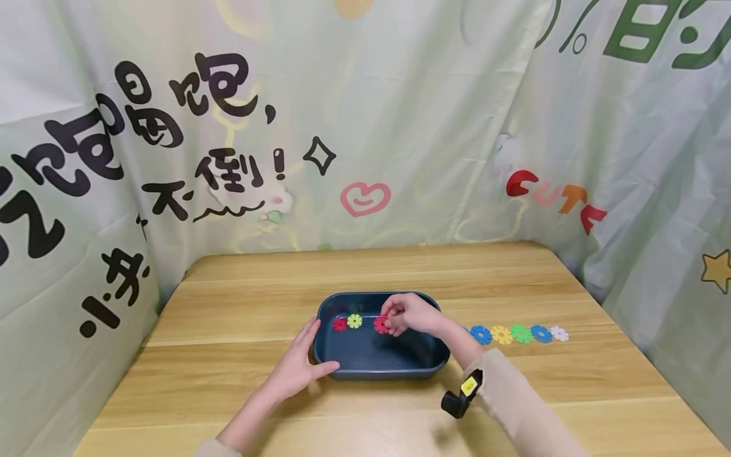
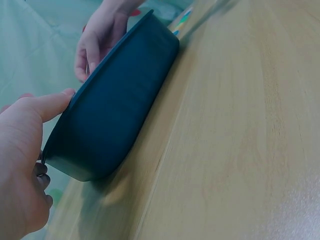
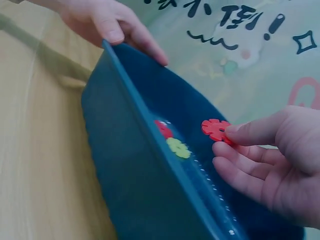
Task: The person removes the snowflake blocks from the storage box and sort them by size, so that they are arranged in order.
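A dark blue plastic basin [image 1: 382, 374] stands on the table. My left hand [image 1: 297, 365] holds its left end, the thumb [image 2: 55, 104] on the near rim and the fingers along the end wall. Above the basin's inside, my right hand [image 1: 414, 315] pinches a red notched plastic disc [image 3: 214, 129] between thumb and fingers. Farther left in the basin lie another red disc [image 1: 339, 325] and a yellow-green disc [image 1: 355, 321], side by side. In the right wrist view, the yellow-green disc [image 3: 178, 148] partly overlaps the lower red disc [image 3: 162, 128].
To the right of the basin, several discs lie in a row on the wooden table [image 1: 240, 317]: blue [image 1: 481, 335], yellow [image 1: 502, 335], green [image 1: 521, 334], another blue [image 1: 541, 334] and pale lilac [image 1: 560, 333]. A printed curtain [image 1: 365, 127] hangs behind and beside the table.
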`<control>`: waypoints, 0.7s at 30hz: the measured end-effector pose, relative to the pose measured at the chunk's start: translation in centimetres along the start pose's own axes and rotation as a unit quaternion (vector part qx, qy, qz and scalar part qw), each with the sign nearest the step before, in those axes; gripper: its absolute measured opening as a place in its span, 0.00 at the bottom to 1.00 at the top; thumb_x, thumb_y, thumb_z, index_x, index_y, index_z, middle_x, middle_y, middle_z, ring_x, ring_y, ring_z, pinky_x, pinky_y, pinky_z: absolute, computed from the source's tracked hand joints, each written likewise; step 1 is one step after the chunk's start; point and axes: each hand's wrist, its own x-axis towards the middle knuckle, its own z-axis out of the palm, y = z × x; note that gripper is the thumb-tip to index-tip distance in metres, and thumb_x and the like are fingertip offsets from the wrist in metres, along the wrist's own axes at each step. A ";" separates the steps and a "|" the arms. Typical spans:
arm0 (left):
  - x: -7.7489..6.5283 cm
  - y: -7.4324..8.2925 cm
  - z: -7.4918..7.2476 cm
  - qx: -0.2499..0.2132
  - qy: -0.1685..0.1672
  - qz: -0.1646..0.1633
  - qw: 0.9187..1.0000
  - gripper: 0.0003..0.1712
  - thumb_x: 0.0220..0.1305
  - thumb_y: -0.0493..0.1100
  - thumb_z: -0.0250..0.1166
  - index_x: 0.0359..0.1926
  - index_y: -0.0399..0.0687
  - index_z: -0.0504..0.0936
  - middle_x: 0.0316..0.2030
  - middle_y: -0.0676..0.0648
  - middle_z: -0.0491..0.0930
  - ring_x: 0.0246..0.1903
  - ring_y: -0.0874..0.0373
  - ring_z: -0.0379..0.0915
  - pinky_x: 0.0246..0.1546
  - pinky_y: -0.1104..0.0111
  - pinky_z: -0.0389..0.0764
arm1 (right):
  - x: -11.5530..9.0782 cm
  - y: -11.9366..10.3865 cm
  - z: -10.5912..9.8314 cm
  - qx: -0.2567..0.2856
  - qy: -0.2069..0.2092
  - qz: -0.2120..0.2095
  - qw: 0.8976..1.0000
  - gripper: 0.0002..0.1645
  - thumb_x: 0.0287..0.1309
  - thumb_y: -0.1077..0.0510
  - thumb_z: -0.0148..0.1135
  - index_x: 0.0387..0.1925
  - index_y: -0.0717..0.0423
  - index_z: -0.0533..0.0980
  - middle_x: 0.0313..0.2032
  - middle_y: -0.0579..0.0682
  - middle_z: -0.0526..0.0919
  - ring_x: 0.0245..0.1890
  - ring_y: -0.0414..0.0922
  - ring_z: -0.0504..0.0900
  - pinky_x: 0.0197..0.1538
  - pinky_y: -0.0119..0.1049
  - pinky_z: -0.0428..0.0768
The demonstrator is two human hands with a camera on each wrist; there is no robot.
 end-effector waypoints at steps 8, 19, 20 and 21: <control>0.0 -0.2 0.0 0.000 0.002 -0.003 1.000 0.54 0.49 0.53 0.72 0.69 0.35 0.54 0.69 0.38 0.49 0.67 0.39 0.46 0.60 0.43 0.54 | -1.7 -0.4 -2.0 0.035 0.033 -0.019 0.999 0.11 0.55 0.72 0.57 0.40 0.74 0.70 0.28 0.54 0.76 0.28 0.54 0.81 0.36 0.45 0.82; -0.1 0.0 -0.1 -0.003 0.007 -0.005 1.000 0.54 0.48 0.52 0.72 0.69 0.36 0.54 0.69 0.39 0.50 0.66 0.39 0.47 0.60 0.43 0.55 | -4.2 1.5 -6.0 0.074 0.086 -0.065 0.991 0.16 0.55 0.63 0.63 0.42 0.69 0.71 0.31 0.54 0.77 0.30 0.51 0.81 0.36 0.42 0.82; -0.1 0.0 0.0 -0.003 0.007 -0.005 1.000 0.54 0.48 0.52 0.72 0.69 0.36 0.54 0.69 0.39 0.50 0.66 0.39 0.48 0.60 0.43 0.56 | -4.5 1.8 -6.4 0.081 0.092 -0.070 0.990 0.16 0.54 0.63 0.63 0.41 0.69 0.71 0.30 0.53 0.77 0.30 0.50 0.81 0.36 0.41 0.82; -0.2 0.0 0.0 -0.003 0.007 -0.005 1.000 0.54 0.48 0.52 0.72 0.69 0.36 0.54 0.69 0.39 0.50 0.66 0.39 0.48 0.60 0.43 0.56 | -4.9 2.0 -6.7 0.088 0.098 -0.073 0.989 0.16 0.54 0.63 0.63 0.41 0.69 0.71 0.30 0.52 0.77 0.29 0.48 0.81 0.36 0.39 0.82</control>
